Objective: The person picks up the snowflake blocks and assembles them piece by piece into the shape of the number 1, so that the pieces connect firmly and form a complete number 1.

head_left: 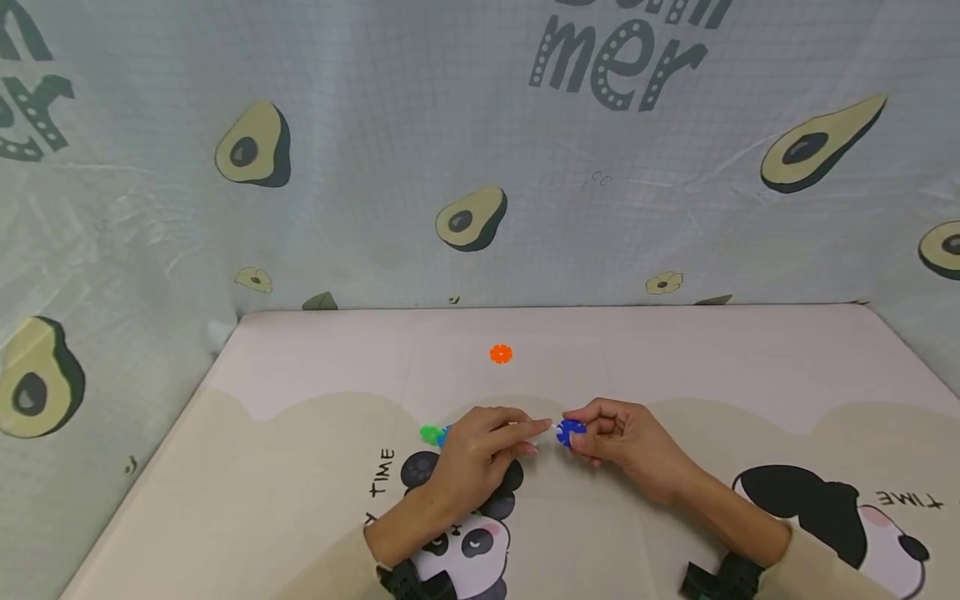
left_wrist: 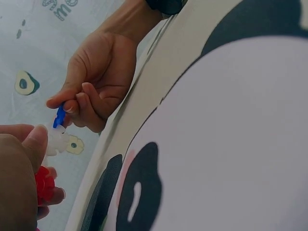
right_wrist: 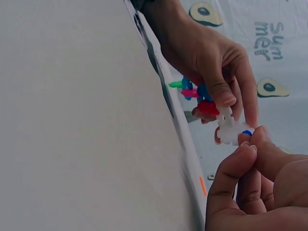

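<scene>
My left hand (head_left: 483, 454) grips a short chain of interlocking plastic snowflake discs. In the right wrist view its green disc (right_wrist: 176, 84), pink disc (right_wrist: 190, 93), red disc (right_wrist: 208, 107) and white disc (right_wrist: 230, 134) show, with blue ones among them. Fingers cover part of the chain. My right hand (head_left: 633, 442) pinches a dark blue disc (head_left: 570, 432) between thumb and fingertips. That disc meets the white disc's edge in the left wrist view; whether their slots are joined I cannot tell.
A loose orange disc (head_left: 501, 354) lies on the table beyond both hands. The table cover (head_left: 300, 500) carries printed pandas. Behind the table's far edge hangs a sheet (head_left: 360, 167) with avocado prints. Dark bands circle both wrists.
</scene>
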Tool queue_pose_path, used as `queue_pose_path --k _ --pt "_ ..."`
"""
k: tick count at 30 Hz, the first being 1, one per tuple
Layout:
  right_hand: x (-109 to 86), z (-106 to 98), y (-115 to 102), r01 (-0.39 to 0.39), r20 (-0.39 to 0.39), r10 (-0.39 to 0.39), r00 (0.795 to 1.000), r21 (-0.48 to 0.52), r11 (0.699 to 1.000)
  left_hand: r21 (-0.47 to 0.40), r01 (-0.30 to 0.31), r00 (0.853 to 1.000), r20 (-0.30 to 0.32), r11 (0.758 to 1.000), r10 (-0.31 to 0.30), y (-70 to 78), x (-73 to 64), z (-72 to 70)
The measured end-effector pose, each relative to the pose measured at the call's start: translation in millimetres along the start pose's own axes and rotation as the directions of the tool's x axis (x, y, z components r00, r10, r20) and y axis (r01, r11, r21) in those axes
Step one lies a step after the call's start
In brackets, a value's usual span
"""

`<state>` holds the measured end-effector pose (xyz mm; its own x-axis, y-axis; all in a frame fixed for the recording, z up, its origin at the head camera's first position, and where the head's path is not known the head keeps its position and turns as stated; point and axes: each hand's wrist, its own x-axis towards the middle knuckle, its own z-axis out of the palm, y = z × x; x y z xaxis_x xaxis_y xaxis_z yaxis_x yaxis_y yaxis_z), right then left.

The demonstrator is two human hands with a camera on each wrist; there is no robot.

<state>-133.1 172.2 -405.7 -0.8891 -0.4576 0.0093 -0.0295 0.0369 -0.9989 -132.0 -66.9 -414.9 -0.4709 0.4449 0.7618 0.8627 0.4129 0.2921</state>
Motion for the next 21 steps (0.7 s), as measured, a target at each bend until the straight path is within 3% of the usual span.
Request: queue_pose_path --k 8,17,21 --pt "1.6 0.9 2.9 0.021 0.016 -0.022 1.000 0.046 0.999 0.003 0.003 1.000 0.003 1.000 -0.003 0.6 -0.4 -1.2" --pt "0.4 0.4 1.3 0.046 0.014 -0.045 0.999 -0.006 0.999 0.075 -0.104 0.994 0.026 0.992 0.103 2.2 1.6 -1.8" --pt "0.1 0.1 0.7 0.043 0.025 -0.043 0.999 0.002 0.999 0.069 -0.075 0.997 0.036 0.995 0.073 3.0 1.5 -2.0"
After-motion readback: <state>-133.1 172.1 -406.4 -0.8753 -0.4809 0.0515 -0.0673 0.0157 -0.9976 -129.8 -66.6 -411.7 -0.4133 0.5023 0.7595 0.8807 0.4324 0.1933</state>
